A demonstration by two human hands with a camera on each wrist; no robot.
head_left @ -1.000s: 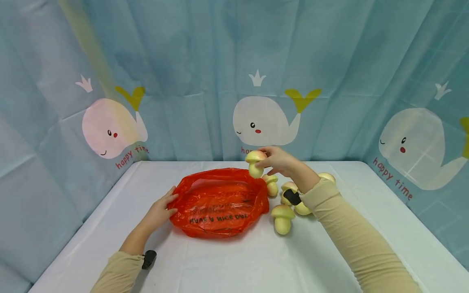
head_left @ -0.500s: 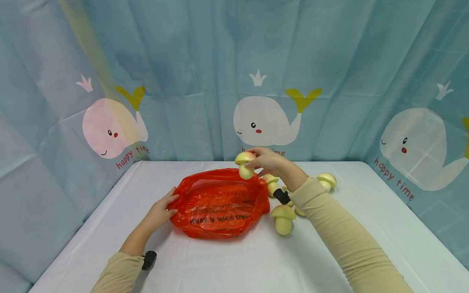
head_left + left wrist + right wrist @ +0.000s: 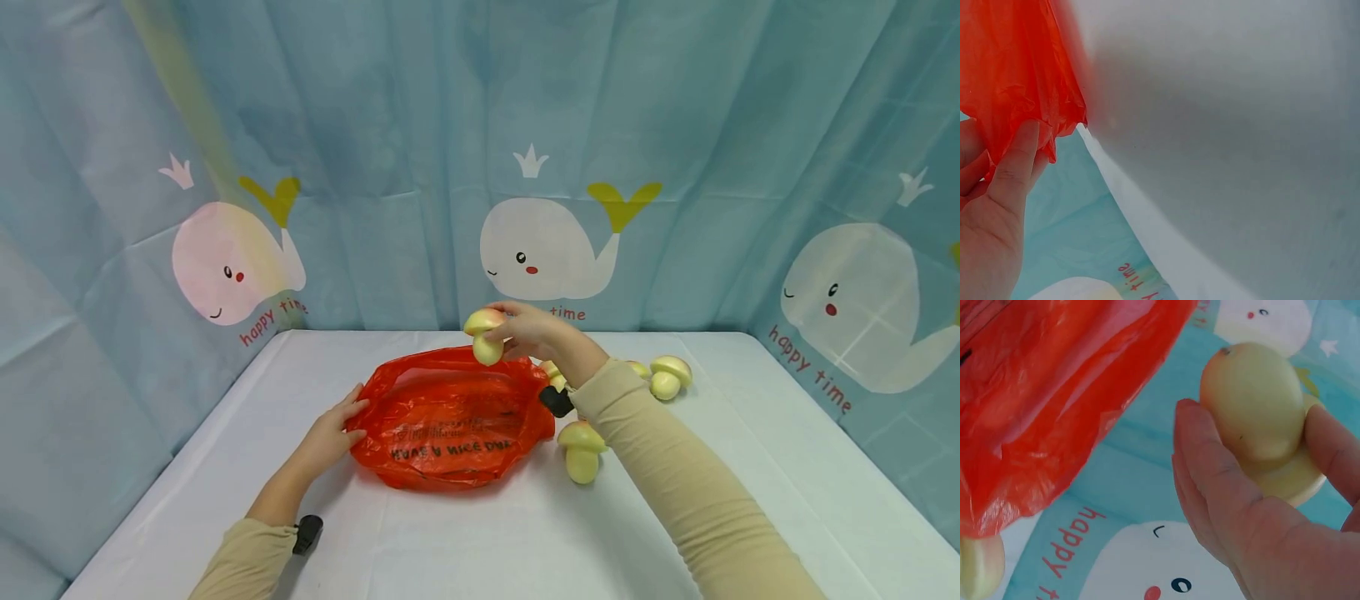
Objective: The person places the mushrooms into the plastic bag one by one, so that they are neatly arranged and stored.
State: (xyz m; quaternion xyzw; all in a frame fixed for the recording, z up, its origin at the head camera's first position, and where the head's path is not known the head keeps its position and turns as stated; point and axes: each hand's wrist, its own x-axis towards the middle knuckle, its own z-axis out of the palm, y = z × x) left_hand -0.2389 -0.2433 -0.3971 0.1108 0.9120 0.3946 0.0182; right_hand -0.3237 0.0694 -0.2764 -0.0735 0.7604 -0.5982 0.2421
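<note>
A red plastic bag (image 3: 450, 417) with black print lies with its mouth spread wide on the table. At its left edge my left hand (image 3: 327, 435) pinches the rim; the left wrist view shows thumb and fingers on the crumpled red film (image 3: 1016, 81). My right hand (image 3: 528, 327) holds a toy mushroom (image 3: 487, 348), pale yellow with a pinkish cap, above the bag's far right rim. In the right wrist view, thumb and fingers grip that mushroom (image 3: 1250, 403), apart from the bag (image 3: 1066, 394).
Several more toy mushrooms stand right of the bag: one in front (image 3: 582, 454), one farther right (image 3: 670, 377), one by the bag's rim (image 3: 553, 372). The right forearm partly hides others. A white cloth covers the table (image 3: 450, 542); a blue whale-print curtain (image 3: 390, 167) hangs behind.
My right hand has carried the mushroom left, from beside the bag's right rim to over its far edge. The left hand has stayed at the bag's left edge.
</note>
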